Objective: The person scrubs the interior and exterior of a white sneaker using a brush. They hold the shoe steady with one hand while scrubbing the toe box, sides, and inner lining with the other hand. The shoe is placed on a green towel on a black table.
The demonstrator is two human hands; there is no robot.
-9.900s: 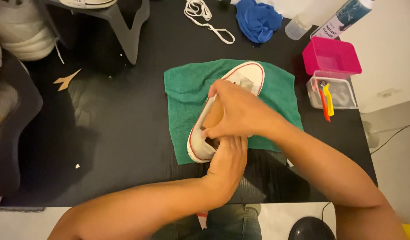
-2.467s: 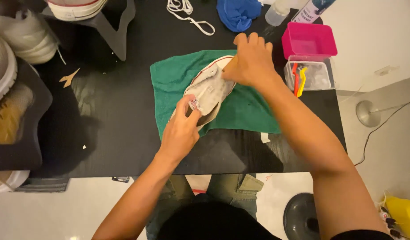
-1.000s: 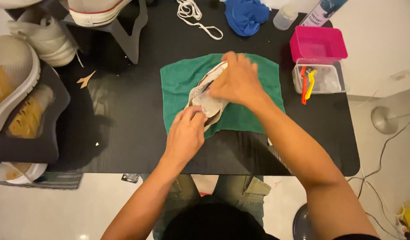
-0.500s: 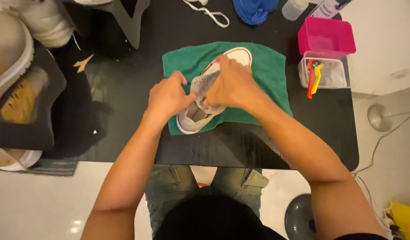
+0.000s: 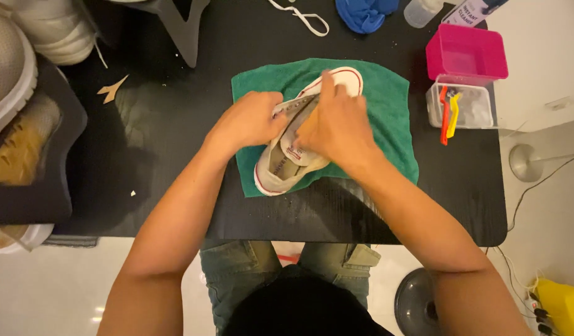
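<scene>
The white canvas sneaker (image 5: 285, 163) lay on its side on a green towel (image 5: 392, 118), which was spread flat on the black table (image 5: 168, 118). Its toe cap pointed away from the person and its heel sat near the towel's front edge.

The left hand (image 5: 246, 121) was closed over the shoe's upper at the eyelet row, fingers curled and gripping the canvas from the left side. The right hand (image 5: 336, 124) pressed down on the shoe from the right, with fingers bent over the tongue and opening; one finger was extended toward the toe cap. Whether it clasped any separate item beneath the palm could not be determined. Both hands were in contact with the shoe and nearly touching each other.

At the table's far edge lay a loose white shoelace (image 5: 302, 15) and a crumpled blue cloth (image 5: 364, 12). To the right of the towel stood a pink plastic box (image 5: 466, 56), and just in front of it a clear container (image 5: 464, 106) holding red and yellow tools. Other shoes (image 5: 47, 34) occupied the left side, one resting on a dark tray (image 5: 50, 193).
</scene>
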